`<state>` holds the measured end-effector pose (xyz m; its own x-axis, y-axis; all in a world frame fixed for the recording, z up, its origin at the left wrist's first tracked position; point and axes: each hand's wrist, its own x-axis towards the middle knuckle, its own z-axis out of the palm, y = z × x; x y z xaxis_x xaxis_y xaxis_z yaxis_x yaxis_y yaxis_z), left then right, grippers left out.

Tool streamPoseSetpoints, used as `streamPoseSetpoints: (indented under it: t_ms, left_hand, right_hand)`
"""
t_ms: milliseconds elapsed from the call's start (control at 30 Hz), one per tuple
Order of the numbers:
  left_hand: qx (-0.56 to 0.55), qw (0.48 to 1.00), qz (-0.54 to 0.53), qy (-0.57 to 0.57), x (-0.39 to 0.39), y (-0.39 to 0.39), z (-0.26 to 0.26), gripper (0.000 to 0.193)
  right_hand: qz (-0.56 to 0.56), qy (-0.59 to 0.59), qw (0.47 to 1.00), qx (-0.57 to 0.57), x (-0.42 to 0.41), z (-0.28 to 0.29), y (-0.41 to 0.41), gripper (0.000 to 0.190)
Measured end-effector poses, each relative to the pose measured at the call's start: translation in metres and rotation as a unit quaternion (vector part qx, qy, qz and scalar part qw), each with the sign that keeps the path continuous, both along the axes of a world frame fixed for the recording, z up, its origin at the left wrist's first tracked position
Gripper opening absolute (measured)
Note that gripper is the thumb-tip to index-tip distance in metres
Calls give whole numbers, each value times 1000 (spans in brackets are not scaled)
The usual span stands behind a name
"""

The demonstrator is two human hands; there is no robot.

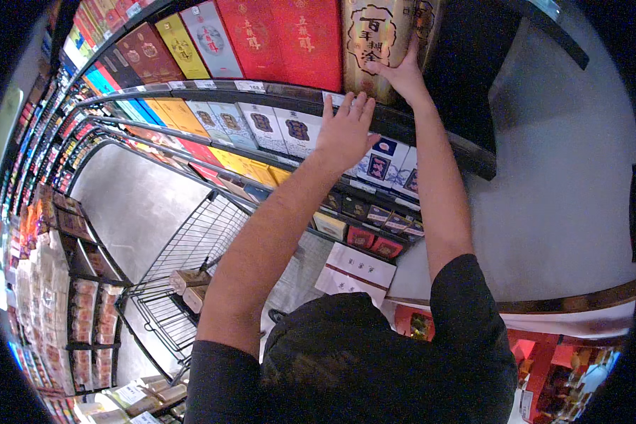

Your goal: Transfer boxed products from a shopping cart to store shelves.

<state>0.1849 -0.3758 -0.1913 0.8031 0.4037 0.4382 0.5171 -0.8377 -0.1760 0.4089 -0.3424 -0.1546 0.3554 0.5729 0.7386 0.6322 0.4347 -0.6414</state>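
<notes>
My right hand (406,79) grips the lower right corner of a gold box (373,50), its thumb across the front and its fingers up along the right side. The box stands at the right end of a shelf, beside tall red boxes (281,45), and bears dark writing in a scalloped frame. My left hand (347,130) holds nothing. Its fingers are spread, with the tips at the black shelf edge (291,93) just below the gold box. Behind the left hand, white-and-blue boxes (297,130) line the shelf underneath.
A wire shopping cart (185,254) stands at lower left with brown packages (191,286) in it. White boxes (356,270) are stacked low by the shelf end. A grey panel (556,212) lies to the right. Display racks (87,312) of packaged goods stand at far left.
</notes>
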Motion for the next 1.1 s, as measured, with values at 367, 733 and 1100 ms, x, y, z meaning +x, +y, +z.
streamPoseSetpoints:
  t_ms: [367,733,1100]
  left_hand:
    - [-124,983,26,-133,-131,-14,-75,50]
    - [-371,853,359,-74,-488,-91,-322,57]
    - [-455,709,536,47,-622,-195,-404,57]
  right_hand:
    - [-22,0,998,-60,-2,-5,-12,114]
    - [-32,-37,989,-143,-191,-75,-162,76]
    - [405,-187,655,-611,-328,-340,-206,70]
